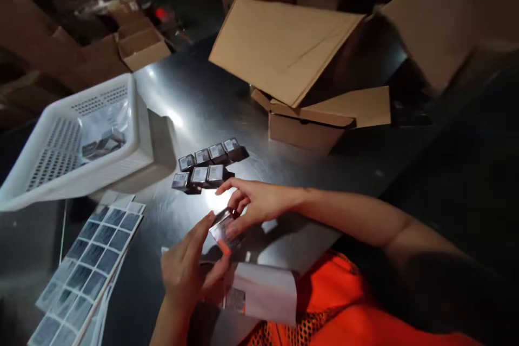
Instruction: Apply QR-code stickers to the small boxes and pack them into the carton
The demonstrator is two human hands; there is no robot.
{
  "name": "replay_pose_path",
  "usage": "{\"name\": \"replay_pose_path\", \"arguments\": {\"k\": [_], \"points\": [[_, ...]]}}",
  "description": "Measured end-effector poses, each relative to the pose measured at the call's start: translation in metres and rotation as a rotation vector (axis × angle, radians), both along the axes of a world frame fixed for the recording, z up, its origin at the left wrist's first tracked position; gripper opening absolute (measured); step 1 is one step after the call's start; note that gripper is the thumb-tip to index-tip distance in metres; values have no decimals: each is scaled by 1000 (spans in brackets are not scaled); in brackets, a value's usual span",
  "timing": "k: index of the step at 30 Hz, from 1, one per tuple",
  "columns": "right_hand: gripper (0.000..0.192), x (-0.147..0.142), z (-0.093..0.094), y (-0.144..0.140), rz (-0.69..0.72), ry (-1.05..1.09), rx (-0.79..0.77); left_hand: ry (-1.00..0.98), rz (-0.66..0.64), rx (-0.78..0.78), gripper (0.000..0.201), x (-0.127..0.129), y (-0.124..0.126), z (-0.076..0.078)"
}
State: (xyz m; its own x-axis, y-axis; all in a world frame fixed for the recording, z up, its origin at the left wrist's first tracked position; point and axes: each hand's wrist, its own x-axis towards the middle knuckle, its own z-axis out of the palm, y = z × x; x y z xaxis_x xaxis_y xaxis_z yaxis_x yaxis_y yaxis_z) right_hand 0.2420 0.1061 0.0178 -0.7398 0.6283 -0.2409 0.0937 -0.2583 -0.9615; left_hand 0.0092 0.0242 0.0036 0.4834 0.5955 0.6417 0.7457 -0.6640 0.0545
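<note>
A small dark box (220,227) with a shiny top sits between my two hands above the metal table. My left hand (187,262) grips its near left side, thumb and fingers pressed to the edges. My right hand (255,203) holds it from the right, the thumb lying on its face and the index finger stretched out past it. Just beyond stand two rows of similar small boxes (199,175) with pale printed labels on top. Below my hands a white sheet (265,289) lies at the table's near edge, partly covered by my left hand.
At the left stands a white perforated basket (141,135) with plastic bags and small items inside. Stacked label sheets (87,265) lie in front of it. An open cardboard box (304,132) stands at the back, with more cartons (140,43) behind. The metal table (194,102) reflects light.
</note>
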Motion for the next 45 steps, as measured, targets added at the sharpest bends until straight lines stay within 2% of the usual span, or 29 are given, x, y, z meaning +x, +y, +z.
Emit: {"name": "replay_pose_path", "arguments": {"k": [3,6,9,10,12,14,16,18,21,23,25,26,28,30,32,34,37,39,45], "points": [[75,4,9,1,-4,-18,98,25,20,3,73,2,0,-2],[60,17,21,6,-130,-101,377,6,108,-53,72,3,-1,-3],[45,38,28,22,-376,-264,622,-109,190,-140,37,0,2,-4],[45,45,28,30,-455,-326,654,-142,213,-159,30,-3,4,-5],[50,55,27,44,-568,-416,676,-170,268,-179,32,-7,8,-5],[56,59,24,52,-602,-455,663,-163,334,-186,34,-9,11,-6],[59,52,20,51,-572,-464,615,-164,362,-177,29,-9,12,-7],[61,36,17,41,-513,-443,537,-161,320,-134,26,-4,10,-7],[60,5,7,16,-364,-389,437,-98,213,-76,60,5,6,-7],[60,-11,0,1,-259,-351,384,-13,174,-105,69,11,3,-7],[61,-19,-6,-9,-198,-274,322,52,175,-188,60,14,1,-8],[63,-19,-8,-13,-212,-231,338,63,207,-256,55,15,1,-8],[65,-17,-9,-18,-322,-183,541,28,336,-393,53,14,2,-7],[57,-13,-5,-25,-385,-164,905,-43,512,-494,61,11,5,-5],[48,-11,-2,-34,-262,-178,1193,-112,647,-546,64,8,9,-2],[49,-13,-3,-43,-66,-245,1319,-161,724,-588,60,4,13,1],[55,-20,-13,-49,87,-383,1347,-187,790,-672,53,0,18,6],[49,-25,-21,-48,141,-418,1306,-164,832,-740,50,-1,20,7],[33,-30,-38,-47,163,-452,1169,-106,882,-754,48,1,22,2]]}}
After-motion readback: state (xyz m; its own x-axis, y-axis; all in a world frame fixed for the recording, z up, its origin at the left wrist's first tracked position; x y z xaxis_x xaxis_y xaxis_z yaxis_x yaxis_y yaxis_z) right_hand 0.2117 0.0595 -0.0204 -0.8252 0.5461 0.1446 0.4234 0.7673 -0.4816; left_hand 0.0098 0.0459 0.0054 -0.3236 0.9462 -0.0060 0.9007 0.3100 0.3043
